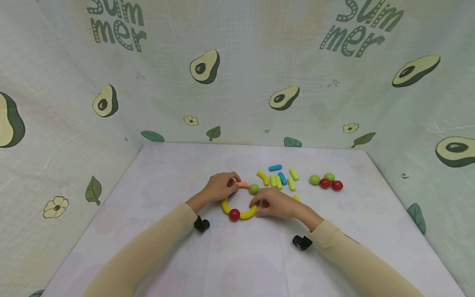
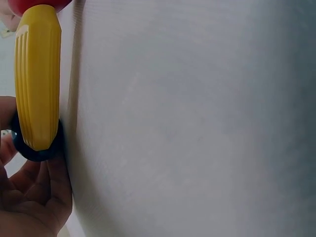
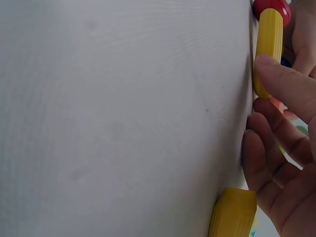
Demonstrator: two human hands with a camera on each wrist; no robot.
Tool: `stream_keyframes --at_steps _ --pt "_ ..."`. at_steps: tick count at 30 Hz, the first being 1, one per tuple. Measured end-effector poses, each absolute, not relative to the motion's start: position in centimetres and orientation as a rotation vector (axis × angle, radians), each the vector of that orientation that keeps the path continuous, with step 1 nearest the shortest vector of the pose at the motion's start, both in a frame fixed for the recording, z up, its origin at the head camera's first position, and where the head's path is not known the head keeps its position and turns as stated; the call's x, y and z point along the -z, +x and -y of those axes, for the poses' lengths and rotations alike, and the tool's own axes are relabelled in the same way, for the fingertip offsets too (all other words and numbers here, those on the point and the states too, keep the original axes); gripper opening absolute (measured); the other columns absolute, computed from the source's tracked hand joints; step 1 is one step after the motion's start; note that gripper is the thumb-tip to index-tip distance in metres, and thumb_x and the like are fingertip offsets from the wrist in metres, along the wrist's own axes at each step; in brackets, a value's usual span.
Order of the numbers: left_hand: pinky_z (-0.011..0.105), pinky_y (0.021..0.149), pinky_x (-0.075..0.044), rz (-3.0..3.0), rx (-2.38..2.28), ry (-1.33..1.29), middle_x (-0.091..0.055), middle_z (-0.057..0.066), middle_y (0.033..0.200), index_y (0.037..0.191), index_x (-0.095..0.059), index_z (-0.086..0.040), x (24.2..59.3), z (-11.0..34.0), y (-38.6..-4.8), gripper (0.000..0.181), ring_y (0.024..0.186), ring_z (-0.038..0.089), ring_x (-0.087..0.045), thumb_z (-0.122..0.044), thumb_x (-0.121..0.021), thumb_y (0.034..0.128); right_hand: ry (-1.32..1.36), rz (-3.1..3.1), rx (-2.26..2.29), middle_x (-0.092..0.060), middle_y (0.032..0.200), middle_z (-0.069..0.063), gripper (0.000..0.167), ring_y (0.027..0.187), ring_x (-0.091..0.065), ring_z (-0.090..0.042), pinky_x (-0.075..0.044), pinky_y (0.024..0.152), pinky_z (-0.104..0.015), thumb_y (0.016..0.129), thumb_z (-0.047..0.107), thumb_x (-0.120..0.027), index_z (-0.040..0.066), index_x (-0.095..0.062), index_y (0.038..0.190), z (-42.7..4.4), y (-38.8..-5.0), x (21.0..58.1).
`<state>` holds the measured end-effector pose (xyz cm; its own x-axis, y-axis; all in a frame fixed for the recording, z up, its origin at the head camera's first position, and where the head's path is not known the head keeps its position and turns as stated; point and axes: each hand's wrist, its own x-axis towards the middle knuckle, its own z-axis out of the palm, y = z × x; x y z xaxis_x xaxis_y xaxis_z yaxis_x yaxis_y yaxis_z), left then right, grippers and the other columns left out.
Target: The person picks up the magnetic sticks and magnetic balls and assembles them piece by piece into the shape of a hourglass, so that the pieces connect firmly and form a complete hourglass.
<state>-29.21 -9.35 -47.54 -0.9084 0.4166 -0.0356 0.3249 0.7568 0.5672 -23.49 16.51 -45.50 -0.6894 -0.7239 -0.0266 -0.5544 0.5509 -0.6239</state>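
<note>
A ring of toy pieces lies on the table between the hands. It has a red ball (image 1: 234, 215) at the near side, a yellow curved stick (image 1: 225, 206) on the left, another yellow curved stick (image 1: 248, 213) on the right, an orange curved stick (image 1: 243, 184) and a green ball (image 1: 254, 189) at the far side. My left hand (image 1: 219, 187) grips the ring's upper left, its fingers around a dark blue ball (image 2: 35, 155) at the left yellow stick's end. With thumb and fingers, my right hand (image 1: 276, 203) pinches the right yellow stick's free end.
Behind the right hand lie blue sticks (image 1: 275, 168), several light green sticks (image 1: 291, 184) and a yellow curved stick (image 1: 263, 178). Another yellow piece (image 1: 296, 198) is partly hidden by that hand. Farther right are green balls (image 1: 314, 179) and red balls (image 1: 337, 185). Printed cloth surrounds the table.
</note>
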Motion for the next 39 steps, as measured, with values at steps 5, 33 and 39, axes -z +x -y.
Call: stream_keyframes --at_steps 5,33,39 --pt "0.029 0.071 -0.052 -2.787 -0.870 0.614 -0.069 -0.001 0.098 0.118 -0.071 -0.021 47.4 9.4 -29.2 0.017 0.083 0.018 -0.060 -0.028 -0.066 0.1028 -1.069 -2.479 0.832 -0.068 0.103 0.005 0.020 0.088 -0.060 -0.011 -0.054 0.080 -0.026 0.096 0.018 -0.082 0.016 -0.078 0.116 -16.5 -23.8 45.4" --pt "0.028 0.072 -0.054 -2.778 -0.897 0.535 -0.070 0.000 0.099 0.117 -0.071 -0.019 46.9 9.4 -28.3 0.017 0.086 0.018 -0.061 -0.025 -0.069 0.1020 -0.837 -2.394 0.996 -0.068 0.094 0.005 0.023 0.086 -0.062 -0.015 -0.053 0.079 -0.027 0.102 0.024 -0.074 0.017 -0.074 0.125 -17.4 -24.9 45.8" --pt "0.028 0.069 -0.053 -2.766 -0.926 0.524 -0.068 -0.001 0.096 0.116 -0.071 -0.018 46.9 9.5 -28.1 0.016 0.083 0.018 -0.060 -0.022 -0.069 0.1013 -0.689 -2.351 1.078 -0.070 0.094 0.000 0.025 0.083 -0.063 -0.017 -0.053 0.077 -0.028 0.103 0.022 -0.072 0.014 -0.074 0.126 -17.4 -24.9 45.7"
